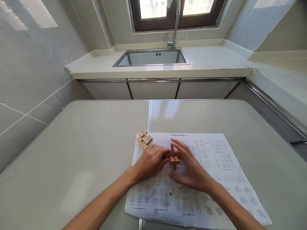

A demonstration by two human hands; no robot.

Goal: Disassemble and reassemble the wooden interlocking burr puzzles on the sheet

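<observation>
Fingers (160, 152) of the left hand (150, 162) and of the right hand (192, 169) close from both sides on a small light-brown wooden interlocking cross puzzle (174, 157), which stands between them near the middle of the sheet. Both forearms come in from the bottom edge of the view and converge, wrists low over the paper. The left hand lies palm down, its fingertips pressed against the left side of the puzzle. The right hand is cupped, thumb toward the person and index finger reaching over the top of the upright piece, so it grips the right side.

From largest to smallest: a wide pale grey-green tabletop (79, 153) with a seam running down its middle carries everything, and broad bare stretches of it lie to the left and right of the hands. Beyond its far edge, across a gap, stands a white counter with a stainless steel sink (153, 57) and a curved chrome tap (175, 22) under a dark-framed window. On the tabletop a large white printed instruction sheet (227, 166) with rows of small diagrams lies under both hands, its near corners close to the tabletop's near edge. At the sheet's far left corner, just beyond the left hand and apart from it, rests a small cluster of loose notched wooden blocks (144, 139).
</observation>
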